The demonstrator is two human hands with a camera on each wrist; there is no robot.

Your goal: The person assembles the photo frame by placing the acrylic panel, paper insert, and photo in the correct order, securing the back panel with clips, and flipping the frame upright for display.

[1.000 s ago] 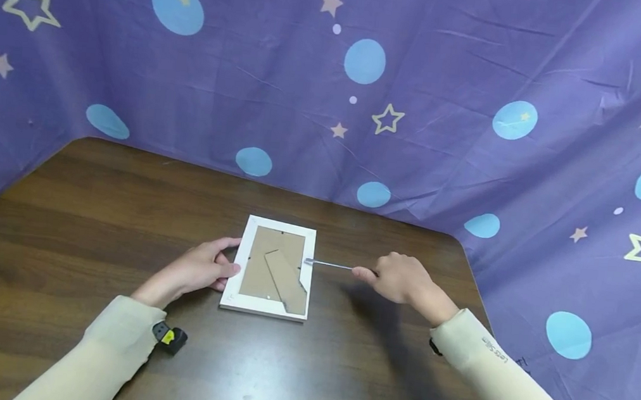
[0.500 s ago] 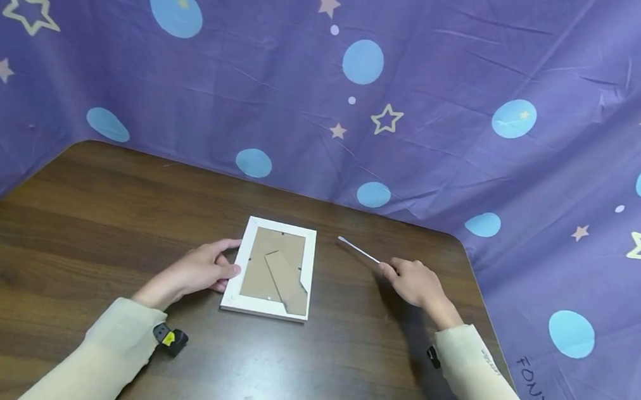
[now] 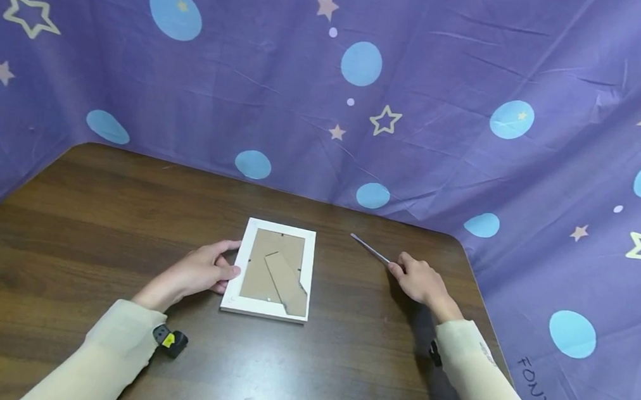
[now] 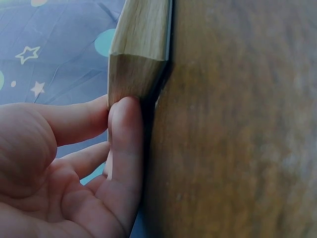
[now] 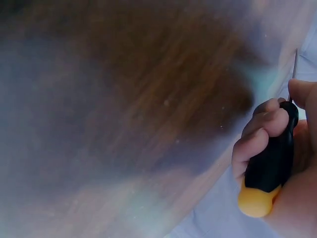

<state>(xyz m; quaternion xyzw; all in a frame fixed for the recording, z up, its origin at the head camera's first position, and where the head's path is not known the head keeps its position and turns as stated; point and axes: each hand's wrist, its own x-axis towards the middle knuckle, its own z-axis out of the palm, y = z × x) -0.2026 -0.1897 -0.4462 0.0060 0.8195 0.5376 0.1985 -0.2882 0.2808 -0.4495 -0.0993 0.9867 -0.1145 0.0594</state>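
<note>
A white picture frame (image 3: 263, 307) lies face down on the table, its brown backing board (image 3: 260, 268) and slanted stand leg (image 3: 285, 279) uppermost. Along its left side my left hand (image 3: 202, 269) grips the edge, thumb on top; the left wrist view shows the frame's wood-grained side (image 4: 131, 74) between thumb and fingers. To the right of the frame, my right hand (image 3: 419, 282) holds a screwdriver (image 3: 370, 249), whose thin metal shaft points up and left, apart from the frame. In the right wrist view, fingers wrap its black handle (image 5: 270, 161) with a yellow end.
The brown wooden table (image 3: 95, 225) spreads around both hands. A purple curtain (image 3: 424, 56) with stars and blue spots hangs along its back and sides. A black strap with a yellow mark (image 3: 169, 338) sits at the left cuff.
The screwdriver's tip has left the frame's right edge. My right hand has moved right with it, and the shaft now angles up and left. The left hand and the frame have stayed put.
</note>
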